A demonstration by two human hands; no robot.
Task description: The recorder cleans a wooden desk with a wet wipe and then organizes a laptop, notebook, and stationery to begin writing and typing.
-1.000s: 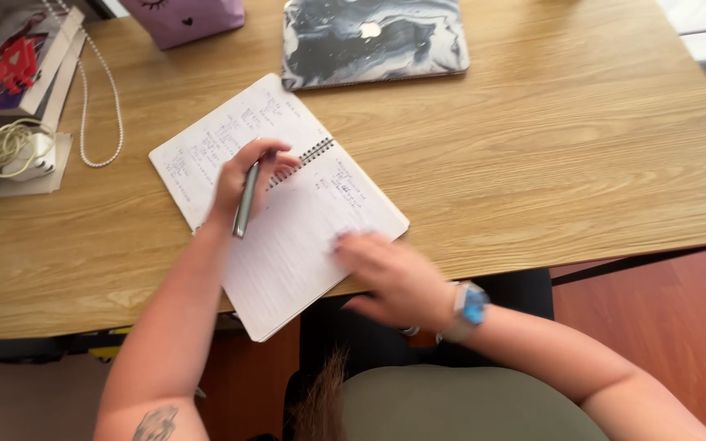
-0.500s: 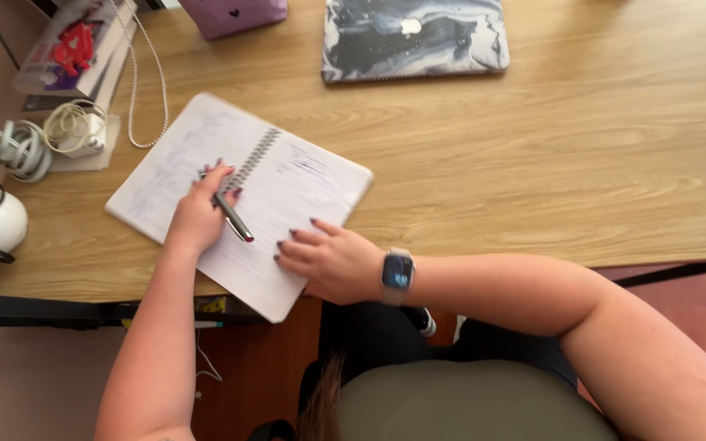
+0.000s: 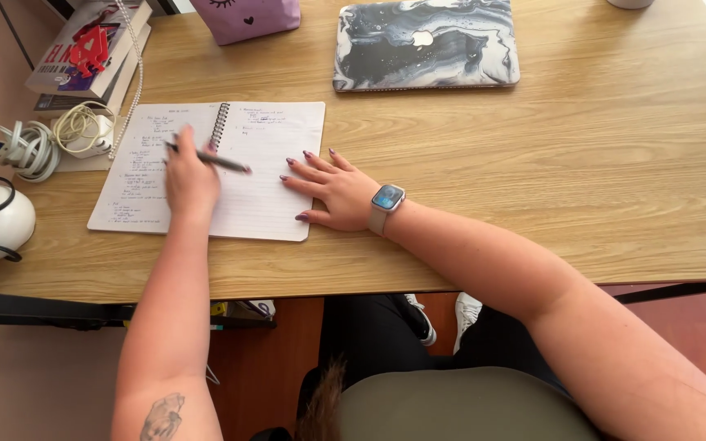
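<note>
Notebook [image 3: 206,167] first: it has turned since half a sec ago. It lay at a slant then; now it sits nearly straight in front of us, open flat on the wood desk [image 3: 582,163], w/ the wire spine running up the middle. Both our hands have moved too. We think that means the book is now set up right for the pen work, and the turning part is done.

Our left hand [image 3: 189,181] rests on the left page, close to the spine. Its fingers are curled and pinching a dark pen [image 3: 210,158]. The pen lies sideways across the spine, tip pointing to the right page. We can't tell if the tip touches the paper.

Our right hand [image 3: 332,188] lies flat, palm down, fingers spread. The fingertips press on the right page near its right edge; the rest of the hand sits on the desk just beside the book. It holds nothing.

Nearby: a closed laptop [image 3: 426,45] w/ a marble cover, well apart at the back; white cables [image 3: 38,147] left of the book.
</note>
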